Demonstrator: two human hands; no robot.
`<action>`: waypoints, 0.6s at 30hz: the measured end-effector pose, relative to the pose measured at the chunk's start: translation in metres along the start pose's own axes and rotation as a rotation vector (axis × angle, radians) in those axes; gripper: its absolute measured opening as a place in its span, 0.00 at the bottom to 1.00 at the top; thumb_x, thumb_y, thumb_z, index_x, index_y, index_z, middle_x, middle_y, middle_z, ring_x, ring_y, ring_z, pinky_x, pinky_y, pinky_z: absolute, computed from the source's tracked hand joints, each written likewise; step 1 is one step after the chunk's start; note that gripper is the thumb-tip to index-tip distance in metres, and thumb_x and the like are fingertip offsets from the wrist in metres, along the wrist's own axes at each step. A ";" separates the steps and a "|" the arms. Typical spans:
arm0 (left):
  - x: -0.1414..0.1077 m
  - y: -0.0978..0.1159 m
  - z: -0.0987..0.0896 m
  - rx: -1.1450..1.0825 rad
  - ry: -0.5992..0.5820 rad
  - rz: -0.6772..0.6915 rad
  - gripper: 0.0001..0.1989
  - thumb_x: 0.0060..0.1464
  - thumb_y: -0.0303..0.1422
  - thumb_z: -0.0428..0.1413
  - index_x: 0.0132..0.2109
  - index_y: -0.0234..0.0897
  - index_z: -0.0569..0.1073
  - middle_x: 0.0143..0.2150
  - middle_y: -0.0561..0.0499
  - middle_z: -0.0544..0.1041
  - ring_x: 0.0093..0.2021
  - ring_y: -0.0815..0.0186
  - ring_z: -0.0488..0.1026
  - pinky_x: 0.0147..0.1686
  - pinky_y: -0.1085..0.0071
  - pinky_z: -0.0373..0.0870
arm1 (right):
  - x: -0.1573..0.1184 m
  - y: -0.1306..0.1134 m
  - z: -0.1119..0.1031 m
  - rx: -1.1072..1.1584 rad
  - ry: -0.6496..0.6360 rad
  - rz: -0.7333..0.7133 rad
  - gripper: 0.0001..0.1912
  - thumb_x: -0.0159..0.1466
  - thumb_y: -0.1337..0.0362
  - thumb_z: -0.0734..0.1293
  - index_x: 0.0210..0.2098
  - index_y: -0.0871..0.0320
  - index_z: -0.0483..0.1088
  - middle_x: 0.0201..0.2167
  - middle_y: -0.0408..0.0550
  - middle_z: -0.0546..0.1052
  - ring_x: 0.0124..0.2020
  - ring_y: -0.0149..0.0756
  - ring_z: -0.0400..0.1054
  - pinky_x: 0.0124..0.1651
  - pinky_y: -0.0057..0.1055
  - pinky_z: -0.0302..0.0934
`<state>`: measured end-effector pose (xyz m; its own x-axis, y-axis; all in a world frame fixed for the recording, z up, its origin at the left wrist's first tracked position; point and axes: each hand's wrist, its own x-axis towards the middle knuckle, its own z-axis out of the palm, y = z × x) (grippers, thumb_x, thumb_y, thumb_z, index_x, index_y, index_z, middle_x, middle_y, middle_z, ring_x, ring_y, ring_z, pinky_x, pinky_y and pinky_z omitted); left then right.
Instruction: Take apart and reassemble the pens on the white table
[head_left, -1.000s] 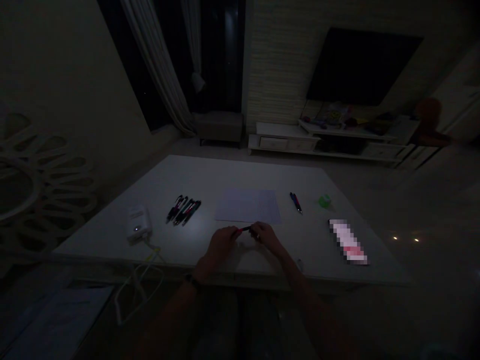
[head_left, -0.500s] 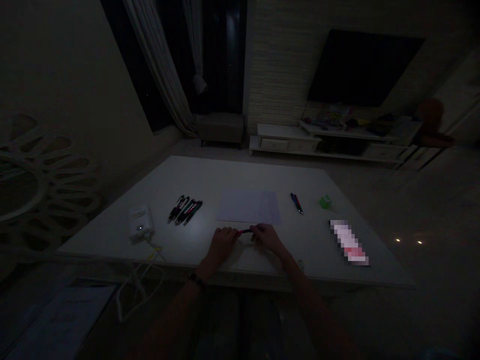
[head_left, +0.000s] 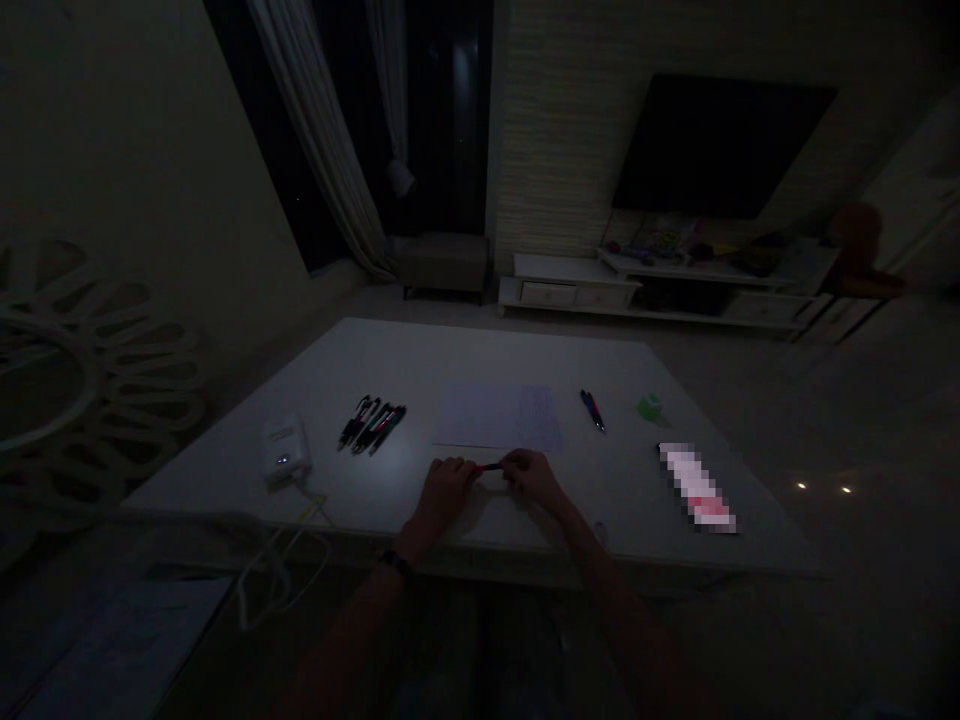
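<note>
Head view, dim light: just over the near side of the white table, my left hand grips the red end of a pen, while my right hand pinches its dark end. The pen bridges the gap between both sets of fingertips, its middle bare and its ends hidden by my fingers; whether it touches the tabletop I cannot tell. Just beyond my knuckles lies a sheet of paper, with a cluster of pens to its left and a couple more pens to its right. Farthest off, a dark television hangs on the wall.
</note>
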<state>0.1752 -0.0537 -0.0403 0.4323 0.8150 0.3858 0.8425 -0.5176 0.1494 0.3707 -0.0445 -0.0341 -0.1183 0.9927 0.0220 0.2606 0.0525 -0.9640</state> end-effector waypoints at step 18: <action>-0.002 -0.003 0.003 0.018 0.025 0.021 0.13 0.60 0.28 0.45 0.49 0.41 0.67 0.39 0.49 0.73 0.40 0.65 0.69 0.43 0.64 0.56 | -0.001 -0.001 0.007 -0.069 0.106 -0.091 0.10 0.53 0.58 0.66 0.29 0.58 0.73 0.25 0.47 0.77 0.26 0.34 0.71 0.29 0.28 0.63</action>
<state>0.1732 -0.0529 -0.0440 0.4419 0.7971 0.4116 0.8392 -0.5294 0.1244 0.3643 -0.0458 -0.0352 -0.0437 0.9892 0.1399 0.3194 0.1465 -0.9362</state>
